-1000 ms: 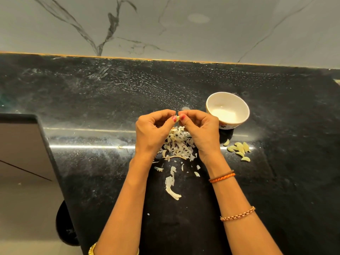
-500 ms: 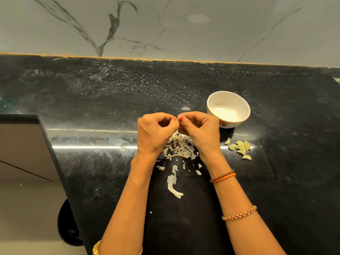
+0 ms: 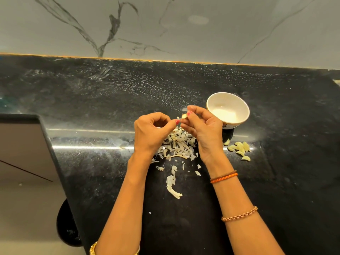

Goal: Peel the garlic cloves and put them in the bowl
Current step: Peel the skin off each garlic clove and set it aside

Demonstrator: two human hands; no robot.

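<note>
Gleaming black countertop [image 3: 92, 100], veined marble wall [image 3: 184, 24], scattered garlic skins [image 3: 178, 146]

I work over a black stone countertop [image 3: 92, 100] flecked with pale streaks and specks. Directly beneath my hands lies a heap of papery garlic skins [image 3: 177, 146], with loose scraps trailing toward me and one long curled strip of peel [image 3: 173, 186] lying nearest to me, between my forearms. Just beyond my right hand stands a white bowl [image 3: 228, 109]. To the right of my right wrist, near the bowl's foot, rests a small cluster of peeled garlic cloves [image 3: 239, 148].
</note>
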